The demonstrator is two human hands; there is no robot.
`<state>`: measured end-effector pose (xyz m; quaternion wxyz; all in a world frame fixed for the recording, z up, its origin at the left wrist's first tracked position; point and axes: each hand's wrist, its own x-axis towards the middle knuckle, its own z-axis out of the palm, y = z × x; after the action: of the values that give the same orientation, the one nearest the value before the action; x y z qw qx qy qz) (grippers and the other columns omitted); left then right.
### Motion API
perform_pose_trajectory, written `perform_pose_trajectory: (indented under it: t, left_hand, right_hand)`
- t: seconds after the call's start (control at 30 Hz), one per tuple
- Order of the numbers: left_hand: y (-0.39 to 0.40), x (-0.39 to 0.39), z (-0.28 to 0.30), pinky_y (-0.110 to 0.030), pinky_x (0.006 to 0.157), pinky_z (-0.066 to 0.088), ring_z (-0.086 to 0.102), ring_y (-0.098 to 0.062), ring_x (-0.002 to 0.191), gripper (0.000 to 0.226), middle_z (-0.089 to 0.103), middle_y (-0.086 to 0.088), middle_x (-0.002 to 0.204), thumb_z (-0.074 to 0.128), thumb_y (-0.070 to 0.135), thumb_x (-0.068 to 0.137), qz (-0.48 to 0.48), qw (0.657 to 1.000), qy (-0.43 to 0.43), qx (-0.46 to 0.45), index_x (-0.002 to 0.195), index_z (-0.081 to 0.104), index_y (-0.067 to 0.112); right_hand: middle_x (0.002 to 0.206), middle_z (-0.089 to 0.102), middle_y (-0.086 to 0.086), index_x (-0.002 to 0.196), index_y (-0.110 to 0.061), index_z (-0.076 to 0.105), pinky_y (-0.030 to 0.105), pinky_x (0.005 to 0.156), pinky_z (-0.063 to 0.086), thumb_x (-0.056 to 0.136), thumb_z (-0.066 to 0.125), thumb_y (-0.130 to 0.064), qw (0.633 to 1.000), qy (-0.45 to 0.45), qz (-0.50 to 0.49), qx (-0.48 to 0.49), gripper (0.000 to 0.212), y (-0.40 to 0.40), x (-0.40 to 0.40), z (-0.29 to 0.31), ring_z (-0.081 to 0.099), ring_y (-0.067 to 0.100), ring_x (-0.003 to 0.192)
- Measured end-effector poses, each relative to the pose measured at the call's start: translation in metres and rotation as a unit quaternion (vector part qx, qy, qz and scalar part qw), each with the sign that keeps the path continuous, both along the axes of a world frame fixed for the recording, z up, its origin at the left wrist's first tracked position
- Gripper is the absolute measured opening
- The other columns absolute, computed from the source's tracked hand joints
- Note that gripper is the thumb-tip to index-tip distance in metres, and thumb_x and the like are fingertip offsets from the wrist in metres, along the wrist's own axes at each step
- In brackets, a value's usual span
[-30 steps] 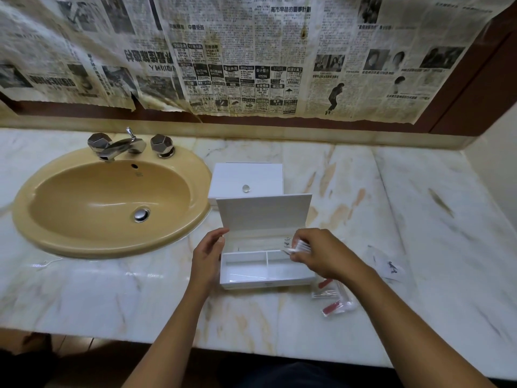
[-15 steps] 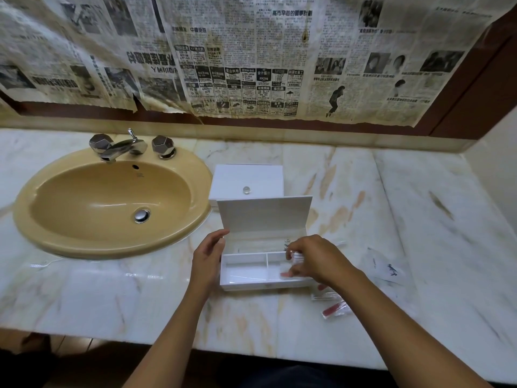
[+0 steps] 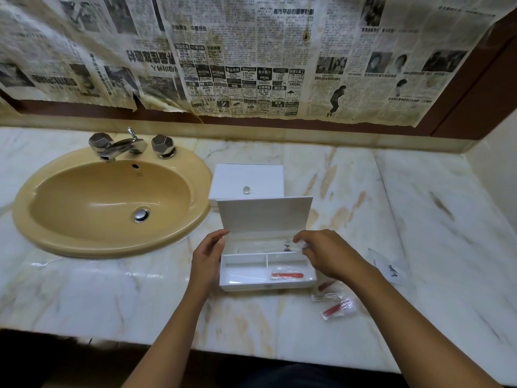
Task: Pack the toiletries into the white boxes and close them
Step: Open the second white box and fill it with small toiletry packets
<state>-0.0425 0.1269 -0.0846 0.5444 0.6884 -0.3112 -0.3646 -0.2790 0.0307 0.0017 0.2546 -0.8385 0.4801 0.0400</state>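
- Open white hinged box of thin rigid plastic (image 3: 268, 273), three compartments, lid upright — on the marble counter (image 3: 391, 214) just right of the tan oval sink (image 3: 112, 203). Likely light and apt to slide; best steadied at a side wall.
- Left hand (image 3: 208, 256): fingers relaxed and straight, resting against the box's left wall, gripping nothing.
- Right hand (image 3: 324, 252): fingertips pinch a clear printed sachet (image 3: 291, 245) over the long rear compartment. Judged featherweight, crinkly, slippery; an edge pinch suits it.
- Red item in a clear wrapper (image 3: 286, 275): lies in the front right compartment.
- Loose wrapped red toiletries (image 3: 337, 308): on the counter just right of the box, unpacked. Soft film, stiff contents — take by the middle.
- Second white box, lid shut, small clear knob (image 3: 246, 180): directly behind the open one.
- Flat clear sachet with dark print (image 3: 393, 271): further right.
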Motion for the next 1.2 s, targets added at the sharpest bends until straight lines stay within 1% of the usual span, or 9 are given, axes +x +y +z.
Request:
perform_pose_trajectory:
  t: [0.13, 0.3, 0.37, 0.5, 0.63, 0.8, 0.97, 1.1, 1.2]
  left_hand:
    - [0.000, 0.001, -0.002, -0.043, 0.101, 0.048, 0.060, -0.013, 0.110, 0.024, 0.067, 0.007, 0.113, 0.051, 0.014, 0.098, 0.001, 1.000, 0.005, 0.001, 0.105, 0.068, 0.030]
    - [0.000, 0.001, -0.003, -0.041, 0.100, 0.048, 0.060, -0.015, 0.111, 0.023, 0.066, 0.005, 0.115, 0.051, 0.015, 0.098, 0.002, 1.000, 0.001, 0.006, 0.106, 0.067, 0.029]
    - [0.000, -0.001, -0.001, -0.036, 0.099, 0.048, 0.060, -0.014, 0.110, 0.022, 0.066, 0.005, 0.115, 0.051, 0.014, 0.099, 0.004, 1.000, -0.001, 0.005, 0.107, 0.067, 0.027]
    - [0.000, -0.002, 0.003, -0.014, 0.088, 0.045, 0.059, -0.007, 0.108, 0.023, 0.066, 0.006, 0.114, 0.050, 0.012, 0.099, 0.000, 1.000, -0.013, -0.002, 0.108, 0.066, 0.025]
    - [0.000, -0.002, 0.002, -0.013, 0.085, 0.046, 0.059, -0.007, 0.107, 0.023, 0.065, 0.006, 0.114, 0.049, 0.012, 0.099, -0.003, 1.000, -0.014, 0.000, 0.109, 0.065, 0.025]
    - [0.003, -0.003, 0.005, -0.006, 0.082, 0.045, 0.058, 0.007, 0.105, 0.027, 0.065, 0.013, 0.114, 0.048, 0.011, 0.099, -0.013, 1.000, -0.019, 0.001, 0.110, 0.064, 0.030]
    - [0.005, -0.004, 0.004, -0.007, 0.085, 0.042, 0.055, 0.003, 0.109, 0.030, 0.062, 0.013, 0.119, 0.046, 0.010, 0.099, -0.012, 1.000, -0.016, 0.015, 0.117, 0.063, 0.029]
    - [0.005, -0.005, 0.006, -0.005, 0.084, 0.042, 0.056, 0.003, 0.108, 0.030, 0.063, 0.012, 0.118, 0.047, 0.009, 0.099, -0.006, 1.000, -0.014, 0.010, 0.113, 0.063, 0.030]
    - [0.004, -0.005, 0.006, -0.017, 0.092, 0.043, 0.056, -0.004, 0.111, 0.030, 0.063, 0.011, 0.118, 0.047, 0.010, 0.099, -0.005, 1.000, -0.013, 0.010, 0.112, 0.063, 0.031]
  right_hand:
    - [0.102, 0.067, 0.002, 0.098, -0.032, 0.045, 0.038, 0.078, 0.054, 0.095, 0.046, -0.015, 0.998, -0.054, -0.030, 0.025, 0.017, -0.003, -0.002, 0.008, 0.064, 0.020, 0.091]
    - [0.109, 0.056, -0.002, 0.106, -0.016, 0.064, 0.023, 0.080, 0.042, 0.095, 0.056, -0.018, 0.995, -0.095, 0.008, 0.020, 0.013, 0.001, 0.011, 0.013, 0.057, 0.016, 0.094]
    - [0.108, 0.055, -0.002, 0.107, -0.016, 0.065, 0.022, 0.081, 0.041, 0.096, 0.054, -0.018, 0.995, -0.097, 0.019, 0.016, 0.016, 0.005, 0.016, 0.012, 0.056, 0.015, 0.092]
    - [0.107, 0.059, -0.002, 0.111, -0.018, 0.066, 0.028, 0.086, 0.046, 0.097, 0.050, -0.014, 0.994, -0.099, 0.030, -0.020, 0.021, 0.010, 0.018, 0.015, 0.055, 0.015, 0.099]
    - [0.113, 0.062, -0.003, 0.118, -0.023, 0.063, 0.024, 0.088, 0.046, 0.096, 0.051, -0.014, 0.988, -0.155, 0.008, -0.020, 0.026, 0.014, 0.022, 0.022, 0.058, 0.013, 0.103]
    - [0.108, 0.063, 0.000, 0.107, -0.026, 0.055, 0.021, 0.073, 0.045, 0.097, 0.052, -0.020, 0.990, -0.131, 0.000, 0.060, 0.012, 0.021, 0.023, 0.016, 0.060, 0.015, 0.099]
    - [0.093, 0.059, -0.004, 0.099, -0.025, 0.059, 0.008, 0.057, 0.035, 0.095, 0.053, -0.016, 0.992, -0.109, 0.011, 0.070, 0.011, 0.024, 0.024, 0.008, 0.060, 0.013, 0.084]
    - [0.103, 0.062, 0.000, 0.105, -0.016, 0.067, 0.009, 0.066, 0.037, 0.093, 0.055, -0.011, 0.993, -0.089, 0.035, 0.061, 0.018, 0.023, 0.028, 0.000, 0.060, 0.017, 0.093]
    - [0.110, 0.062, 0.005, 0.110, -0.010, 0.068, -0.004, 0.060, 0.035, 0.093, 0.056, -0.005, 0.990, -0.110, 0.032, 0.082, 0.022, 0.024, 0.028, 0.001, 0.056, 0.012, 0.088]
